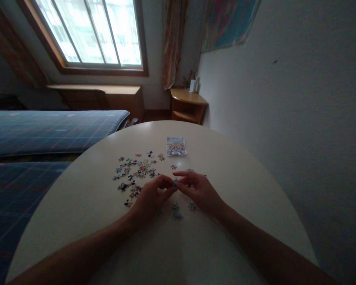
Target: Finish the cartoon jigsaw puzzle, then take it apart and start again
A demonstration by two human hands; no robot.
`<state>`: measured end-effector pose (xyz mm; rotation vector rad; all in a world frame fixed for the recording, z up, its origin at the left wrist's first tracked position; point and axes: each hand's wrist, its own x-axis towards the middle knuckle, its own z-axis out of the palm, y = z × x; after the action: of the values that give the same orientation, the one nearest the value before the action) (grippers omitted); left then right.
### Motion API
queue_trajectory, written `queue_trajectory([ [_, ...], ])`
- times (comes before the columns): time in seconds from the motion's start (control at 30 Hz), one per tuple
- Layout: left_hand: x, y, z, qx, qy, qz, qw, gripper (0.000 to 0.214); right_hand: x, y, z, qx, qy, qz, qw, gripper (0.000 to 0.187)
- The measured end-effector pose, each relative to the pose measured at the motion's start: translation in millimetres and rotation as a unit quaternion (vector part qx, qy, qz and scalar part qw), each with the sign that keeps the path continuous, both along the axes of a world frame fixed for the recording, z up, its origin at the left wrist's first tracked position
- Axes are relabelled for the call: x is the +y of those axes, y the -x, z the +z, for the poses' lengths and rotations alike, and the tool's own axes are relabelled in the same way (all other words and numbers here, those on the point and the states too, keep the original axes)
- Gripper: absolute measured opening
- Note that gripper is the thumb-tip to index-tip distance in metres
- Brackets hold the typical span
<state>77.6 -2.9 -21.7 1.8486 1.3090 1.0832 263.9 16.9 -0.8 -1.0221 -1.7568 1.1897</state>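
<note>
Over the middle of the table, my left hand (152,194) and my right hand (200,192) meet fingertip to fingertip. Between them is a small blue jigsaw puzzle piece (175,182), pinched from both sides; whether it is one piece or two joined cannot be made out. Bluish puzzle pieces (177,217) lie just below the hands, with another piece (191,206) under my right wrist. A spread of mixed puzzle pieces (142,169) lies to the left, partly hidden behind my left hand. Beyond the fingers rests a single loose piece (173,167).
A small printed picture sheet (176,147) lies farther back on the round white table (240,166). A bed with a blue plaid cover (53,130) stands to the left, a white wall (269,103) to the right. A corner shelf (188,99) stands behind the table.
</note>
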Motion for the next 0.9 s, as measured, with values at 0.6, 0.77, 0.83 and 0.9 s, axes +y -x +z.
queue_trajectory([
  [0.6, 7.1, 13.3, -4.4, 0.181, -0.051, 0.03, 0.982, 0.005, 7.0, -4.5, -10.1, -0.184, -0.202, -0.055, 0.96, 0.014],
  [0.77, 11.4, 16.5, -3.0, 0.253, -0.117, -0.002, 0.96, 0.008, 10.9, -2.2, -17.1, -0.233, -0.235, -0.056, 0.942, 0.014],
  [0.83, 12.1, 17.3, -2.3, 0.271, -0.142, -0.019, 0.952, 0.009, 11.8, -1.7, -19.9, -0.248, -0.237, -0.056, 0.938, 0.014],
  [0.9, 12.3, 18.1, -1.9, 0.285, -0.166, -0.035, 0.943, 0.009, 12.1, -1.6, -21.6, -0.264, -0.235, -0.053, 0.934, 0.013],
])
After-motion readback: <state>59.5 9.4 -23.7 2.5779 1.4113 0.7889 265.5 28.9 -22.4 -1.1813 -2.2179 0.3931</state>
